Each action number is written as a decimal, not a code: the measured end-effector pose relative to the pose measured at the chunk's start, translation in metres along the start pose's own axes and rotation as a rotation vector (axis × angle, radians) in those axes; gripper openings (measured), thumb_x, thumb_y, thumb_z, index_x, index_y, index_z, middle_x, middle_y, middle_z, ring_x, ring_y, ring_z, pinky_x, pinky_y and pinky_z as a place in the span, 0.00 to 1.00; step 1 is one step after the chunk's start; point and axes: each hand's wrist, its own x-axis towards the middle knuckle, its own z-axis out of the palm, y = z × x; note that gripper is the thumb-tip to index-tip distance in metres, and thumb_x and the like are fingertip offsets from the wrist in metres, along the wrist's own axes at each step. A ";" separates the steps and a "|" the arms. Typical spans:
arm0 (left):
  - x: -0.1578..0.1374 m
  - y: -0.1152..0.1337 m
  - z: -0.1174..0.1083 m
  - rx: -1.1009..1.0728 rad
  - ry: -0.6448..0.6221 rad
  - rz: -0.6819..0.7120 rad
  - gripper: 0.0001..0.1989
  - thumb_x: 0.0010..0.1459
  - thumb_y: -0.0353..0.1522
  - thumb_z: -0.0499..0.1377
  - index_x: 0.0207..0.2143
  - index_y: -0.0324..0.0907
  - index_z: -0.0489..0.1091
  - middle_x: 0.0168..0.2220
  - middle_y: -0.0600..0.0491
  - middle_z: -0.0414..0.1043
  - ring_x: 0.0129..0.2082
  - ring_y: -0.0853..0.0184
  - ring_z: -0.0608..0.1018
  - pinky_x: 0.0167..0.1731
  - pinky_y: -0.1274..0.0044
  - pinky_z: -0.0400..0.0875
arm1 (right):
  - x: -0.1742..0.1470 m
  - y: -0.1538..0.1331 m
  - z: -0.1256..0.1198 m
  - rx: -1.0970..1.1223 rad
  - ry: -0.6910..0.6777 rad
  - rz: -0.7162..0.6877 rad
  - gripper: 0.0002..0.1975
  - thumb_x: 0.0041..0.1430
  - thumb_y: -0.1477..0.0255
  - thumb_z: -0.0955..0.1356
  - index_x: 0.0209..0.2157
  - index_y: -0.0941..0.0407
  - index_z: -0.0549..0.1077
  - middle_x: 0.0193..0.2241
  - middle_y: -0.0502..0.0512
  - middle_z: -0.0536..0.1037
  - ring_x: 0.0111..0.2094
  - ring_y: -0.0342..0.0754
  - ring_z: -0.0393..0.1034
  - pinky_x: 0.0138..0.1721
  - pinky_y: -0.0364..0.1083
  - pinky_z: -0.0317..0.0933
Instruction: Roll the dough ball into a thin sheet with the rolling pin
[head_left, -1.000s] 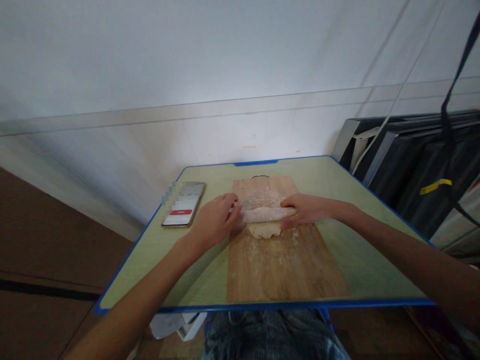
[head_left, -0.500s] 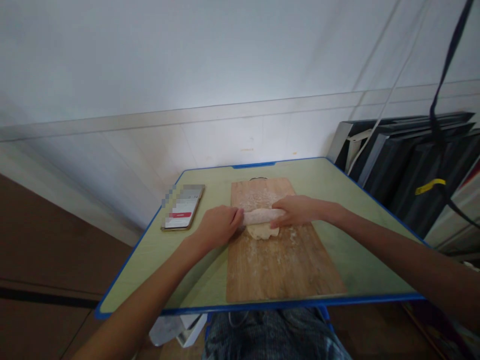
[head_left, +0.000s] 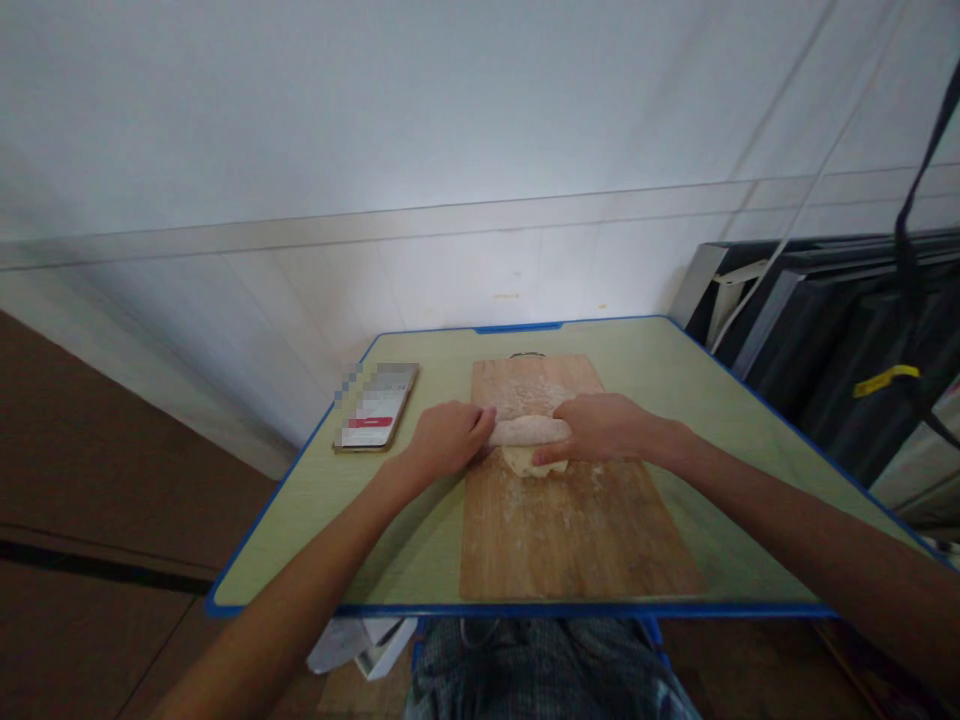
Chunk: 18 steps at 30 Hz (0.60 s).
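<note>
A flour-dusted rolling pin [head_left: 525, 431] lies crosswise over a flat piece of dough [head_left: 523, 462] on a wooden cutting board [head_left: 570, 540]. My left hand [head_left: 452, 437] is closed around the pin's left end, at the board's left edge. The pin's right end is gripped by my right hand [head_left: 604, 428], whose thumb reaches down onto the near part of the dough. Part of the dough is hidden under the pin and that hand. Loose flour covers the board around and beyond the pin.
The board rests on a pale green table [head_left: 405, 560] with a blue rim. A phone [head_left: 375, 415] lies at the table's left. A white wall [head_left: 450, 270] stands behind, and dark flat panels [head_left: 832, 340] lean at the right. A black strap [head_left: 911, 230] hangs there.
The whole view has shifted slightly, with the table appearing farther right. My right thumb now reaches lower and farther left over the dough. Both hands stay on the rolling pin.
</note>
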 end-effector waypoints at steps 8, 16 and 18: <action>-0.001 0.000 0.000 -0.010 -0.006 -0.008 0.31 0.62 0.40 0.34 0.32 0.38 0.74 0.31 0.42 0.75 0.32 0.59 0.76 0.29 0.73 0.63 | 0.002 0.015 -0.002 0.130 -0.062 -0.149 0.27 0.46 0.50 0.64 0.37 0.58 0.74 0.34 0.60 0.78 0.33 0.53 0.71 0.28 0.45 0.58; -0.001 0.000 0.003 -0.015 0.015 0.001 0.31 0.62 0.40 0.34 0.32 0.38 0.75 0.30 0.42 0.75 0.31 0.59 0.76 0.27 0.73 0.62 | 0.001 0.005 -0.006 0.119 -0.073 -0.098 0.33 0.48 0.44 0.59 0.33 0.60 0.75 0.31 0.62 0.78 0.30 0.53 0.71 0.25 0.45 0.56; 0.000 0.000 0.004 -0.013 0.027 0.002 0.30 0.62 0.40 0.34 0.31 0.38 0.75 0.30 0.42 0.75 0.31 0.59 0.76 0.27 0.73 0.62 | 0.001 -0.001 -0.004 0.055 -0.017 -0.037 0.36 0.47 0.41 0.57 0.31 0.59 0.76 0.29 0.63 0.78 0.29 0.54 0.72 0.24 0.45 0.55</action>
